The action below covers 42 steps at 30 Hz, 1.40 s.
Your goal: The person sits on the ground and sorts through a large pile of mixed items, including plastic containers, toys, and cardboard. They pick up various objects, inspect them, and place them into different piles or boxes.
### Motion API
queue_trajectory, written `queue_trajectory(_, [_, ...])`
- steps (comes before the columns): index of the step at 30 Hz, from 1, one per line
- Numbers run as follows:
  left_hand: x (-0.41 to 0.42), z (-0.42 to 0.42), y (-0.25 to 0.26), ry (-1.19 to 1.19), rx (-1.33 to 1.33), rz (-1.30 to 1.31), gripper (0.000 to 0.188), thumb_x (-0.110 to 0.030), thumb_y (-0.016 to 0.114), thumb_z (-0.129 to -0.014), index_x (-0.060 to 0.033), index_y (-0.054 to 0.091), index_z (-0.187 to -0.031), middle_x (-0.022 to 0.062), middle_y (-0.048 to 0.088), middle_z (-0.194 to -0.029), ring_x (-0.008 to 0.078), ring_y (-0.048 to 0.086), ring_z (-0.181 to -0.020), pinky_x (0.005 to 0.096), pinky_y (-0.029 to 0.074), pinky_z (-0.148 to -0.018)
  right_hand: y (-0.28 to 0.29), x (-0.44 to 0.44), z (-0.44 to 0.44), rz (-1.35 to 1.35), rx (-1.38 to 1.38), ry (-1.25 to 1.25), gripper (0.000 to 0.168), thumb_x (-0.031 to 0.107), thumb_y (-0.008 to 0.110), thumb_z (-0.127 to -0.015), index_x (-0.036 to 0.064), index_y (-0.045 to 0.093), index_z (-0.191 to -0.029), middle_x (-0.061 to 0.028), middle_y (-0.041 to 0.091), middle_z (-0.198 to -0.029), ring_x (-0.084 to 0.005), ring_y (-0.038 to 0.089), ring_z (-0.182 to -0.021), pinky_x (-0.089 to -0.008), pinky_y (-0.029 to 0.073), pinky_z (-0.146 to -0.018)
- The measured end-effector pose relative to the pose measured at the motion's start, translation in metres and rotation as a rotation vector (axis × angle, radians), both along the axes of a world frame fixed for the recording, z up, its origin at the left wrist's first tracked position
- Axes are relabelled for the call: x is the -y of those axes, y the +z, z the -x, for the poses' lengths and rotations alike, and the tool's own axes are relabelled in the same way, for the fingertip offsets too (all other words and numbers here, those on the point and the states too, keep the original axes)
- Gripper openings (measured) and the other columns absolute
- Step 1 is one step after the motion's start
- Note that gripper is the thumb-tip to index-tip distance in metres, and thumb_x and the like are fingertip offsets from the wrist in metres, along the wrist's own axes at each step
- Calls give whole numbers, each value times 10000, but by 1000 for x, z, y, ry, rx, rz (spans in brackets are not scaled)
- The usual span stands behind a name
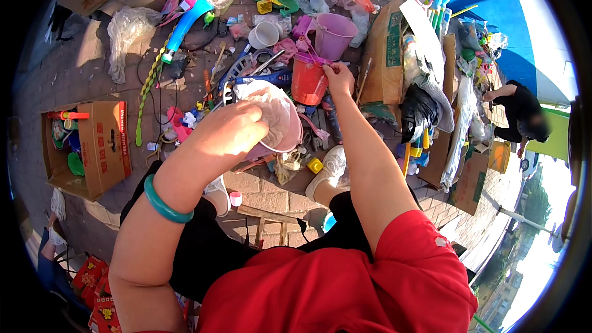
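Note:
My left hand (231,129) is at a crumpled, translucent plastic bag (273,113) in the mouth of a pink plastic bucket (292,132); its fingertips are partly hidden, and the wrist wears a teal bangle (162,203). With thumb and fingers, my right hand (340,76) pinches the rim of a small red plastic bucket (309,81). Just behind that red bucket stands a purple bucket (335,34), with a white plastic tub (263,35) to its left. Around and beneath the buckets lie mixed plastic toys and scraps, among them a yellow block (315,165) near my shoe.
An open cardboard box (111,148) of plastic items stands at the left. Another carton (384,55) and upright cardboard sheets are at the right, with plastic bags beyond. A person in black (518,106) bends at far right. A wooden frame (268,215) lies between my feet.

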<state>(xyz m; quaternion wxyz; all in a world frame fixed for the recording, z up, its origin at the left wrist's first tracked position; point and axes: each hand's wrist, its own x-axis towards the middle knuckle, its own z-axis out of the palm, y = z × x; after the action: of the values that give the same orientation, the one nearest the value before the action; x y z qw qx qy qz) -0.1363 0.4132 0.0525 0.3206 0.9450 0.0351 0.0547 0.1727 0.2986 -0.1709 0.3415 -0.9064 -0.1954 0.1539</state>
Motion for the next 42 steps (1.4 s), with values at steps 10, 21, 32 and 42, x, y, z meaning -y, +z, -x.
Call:
queue_trajectory(10, [-1, 3, -1, 9, -17, 20, 47, -48, 509, -753, -18, 523, -720, 117, 502, -788, 307, 539, -828, 386, 470, -679, 21, -3, 7, 311, 129, -105, 254, 341, 608, -824, 114, 659, -926, -111, 673, -946, -319, 634, -896, -416, 492, -745])
queue_trajectory(21, [0, 2, -4, -4, 27, -34, 35, -51, 528, -751, -26, 522, -727, 115, 509, -790, 308, 544, -820, 386, 476, -672, -5, 50, -60, 251, 71, -114, 242, 335, 648, -805, 102, 669, -867, -117, 684, -819, -301, 655, -806, -411, 507, -700])
queue_trajectory(32, [-1, 3, -3, -2, 11, -28, 57, -62, 511, -766, -25, 528, -725, 121, 511, -798, 311, 547, -832, 390, 476, -682, 35, 33, -25, 534, 201, -71, 235, 253, 645, -791, 171, 677, -1010, -78, 610, -1163, -284, 541, -1119, -401, 468, -862])
queue_trajectory(42, [0, 6, 0, 7, -40, 21, 70, -71, 507, -775, -27, 529, -725, 113, 503, -788, 302, 539, -820, 385, 471, -687, 40, -14, 21, 108, 603, 579, 205, 248, 679, -754, 202, 678, -953, -21, 573, -989, -242, 533, -995, -389, 419, -832])
